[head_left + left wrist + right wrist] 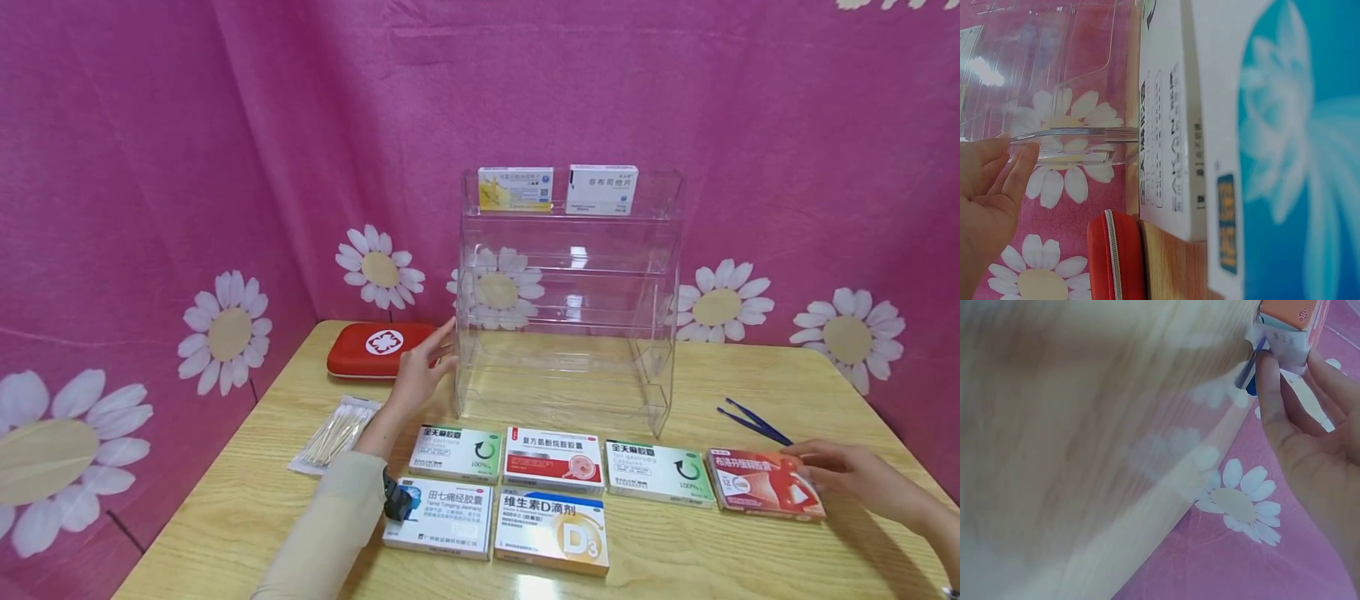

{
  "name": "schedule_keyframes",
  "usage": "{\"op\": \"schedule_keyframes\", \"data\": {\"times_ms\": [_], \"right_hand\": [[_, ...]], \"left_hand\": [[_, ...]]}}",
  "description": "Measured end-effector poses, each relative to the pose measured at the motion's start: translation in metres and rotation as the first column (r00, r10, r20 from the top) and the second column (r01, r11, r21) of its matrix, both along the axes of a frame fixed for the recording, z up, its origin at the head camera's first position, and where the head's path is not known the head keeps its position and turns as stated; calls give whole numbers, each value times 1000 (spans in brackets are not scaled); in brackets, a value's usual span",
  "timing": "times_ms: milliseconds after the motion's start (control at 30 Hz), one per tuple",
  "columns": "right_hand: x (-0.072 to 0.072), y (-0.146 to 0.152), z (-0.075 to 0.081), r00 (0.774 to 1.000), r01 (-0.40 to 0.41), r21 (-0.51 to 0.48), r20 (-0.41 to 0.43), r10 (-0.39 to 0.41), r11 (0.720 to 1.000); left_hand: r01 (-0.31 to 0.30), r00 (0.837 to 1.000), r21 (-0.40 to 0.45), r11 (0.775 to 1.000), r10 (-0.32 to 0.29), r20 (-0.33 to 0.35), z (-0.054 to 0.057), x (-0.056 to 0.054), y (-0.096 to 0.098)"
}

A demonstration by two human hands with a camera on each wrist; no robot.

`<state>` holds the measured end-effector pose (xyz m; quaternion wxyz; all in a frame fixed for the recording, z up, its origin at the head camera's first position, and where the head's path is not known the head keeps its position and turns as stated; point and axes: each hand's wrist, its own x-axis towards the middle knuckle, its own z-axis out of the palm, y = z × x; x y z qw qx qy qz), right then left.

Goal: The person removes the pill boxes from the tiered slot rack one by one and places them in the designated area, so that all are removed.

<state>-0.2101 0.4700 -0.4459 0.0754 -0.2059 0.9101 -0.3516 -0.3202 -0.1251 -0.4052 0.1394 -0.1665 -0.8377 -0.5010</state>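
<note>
A clear acrylic display rack (566, 404) stands on the table, with two medicine boxes upright in its top tier: a yellow-and-white one (515, 190) and a white one (602, 191). My left hand (423, 371) reaches to the rack's left side, its fairly straight fingers touching the panel edge, also seen in the left wrist view. At the right, my right hand (855, 479) pinches the right end of a red medicine box (765, 485) lying on the table. In the right wrist view, thumb and fingers are at the end of that box (1285, 344).
Several medicine boxes lie in two rows before the rack, among them a vitamin D box (551, 533). Blue tweezers (753, 421) lie behind the red box. A red zip case (360, 354) and a pack of cotton swabs (335, 435) are at the left. A pink curtain (375, 125) hangs behind.
</note>
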Motion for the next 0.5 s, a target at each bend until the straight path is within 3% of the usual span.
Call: {"op": "schedule_keyframes", "data": {"times_ms": [100,200,400,500], "right_hand": [[-1,-1,-1,1000,10,26,-24,-9,1000],[-1,-4,-2,992,45,66,-122,-37,997],[1,-17,7,946,223,148,-270,-177,964],[-5,-27,16,918,247,146,-351,-184,958]], "left_hand": [[-1,1000,-1,1000,1,-3,0,0,0],[-3,1000,-2,1000,3,-15,1,0,1],[-1,1000,2,1000,1,-29,1,1,1],[-1,1000,4,1000,1,-25,1,1,0]]}}
